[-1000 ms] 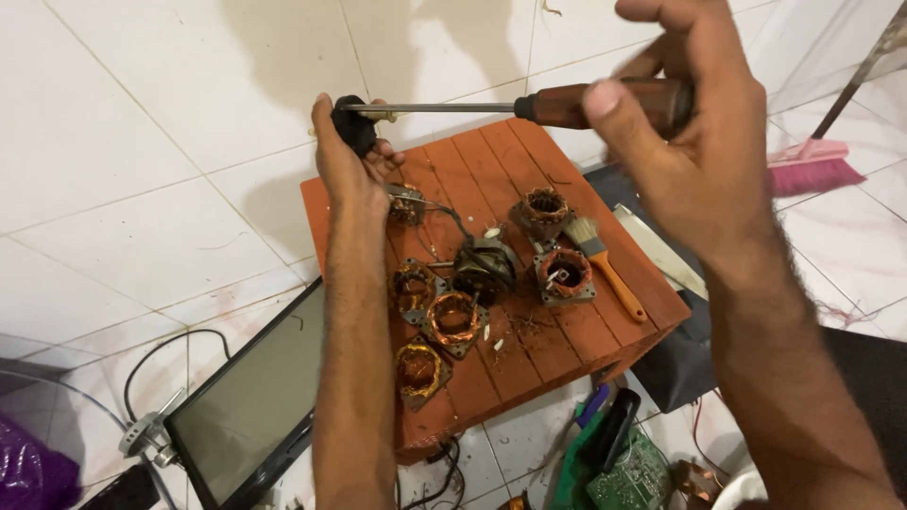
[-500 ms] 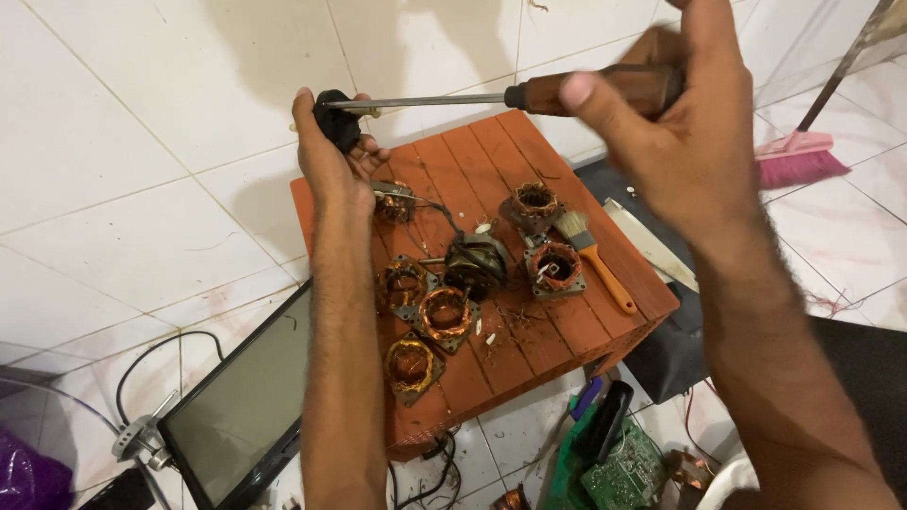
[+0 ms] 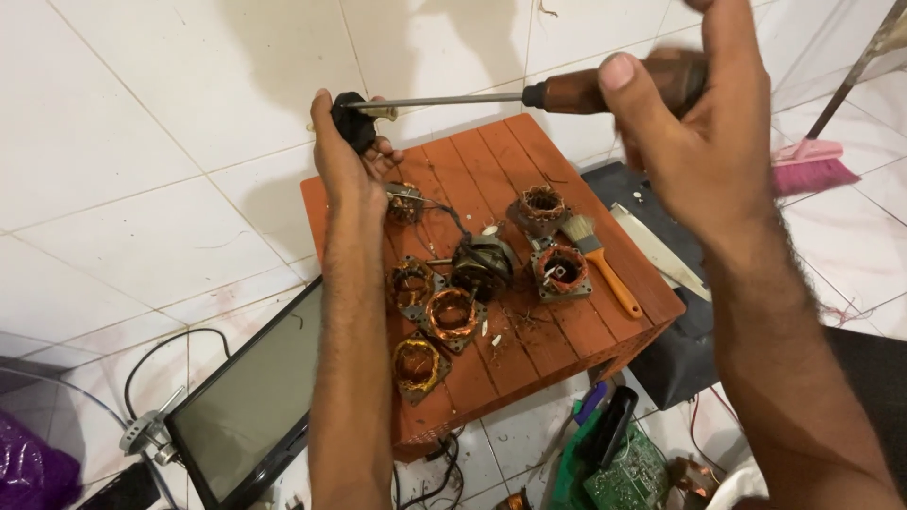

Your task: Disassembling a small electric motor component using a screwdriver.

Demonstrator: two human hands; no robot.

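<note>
Two hands: both are working above a red slatted wooden block (image 3: 529,189), raised clear of it so the long tool has room to lie level between them.
Left hand (image 3: 345,156): it is closing its fingers around a small black part (image 3: 352,121); the part is being held up off the block, pinched so that it is facing the tool's tip.
Right hand (image 3: 704,142): it is wrapping loosely around the brown handle of a screwdriver (image 3: 605,90); thumb and fingers are curling over the handle, which looks blurred; the grip is looking suited to twisting rather than pushing.
Screwdriver shaft: it is running level from the handle to the black part, its tip meeting the part in the left hand; whether the tip is seated in a screw, I cannot tell.
On the block: several copper-wound motor stators (image 3: 452,316) are lying near the front edge; a dark motor body (image 3: 482,264) is sitting between them; an orange-handled paintbrush (image 3: 600,260) is resting just beside two more windings, seemingly kept near for dusting.
Around the block: a flat dark screen (image 3: 250,406) is lying on the white tiles to the left; a green circuit board (image 3: 624,477) is lying near the bottom; a pink broom (image 3: 812,165) is lying well apart at the right.
</note>
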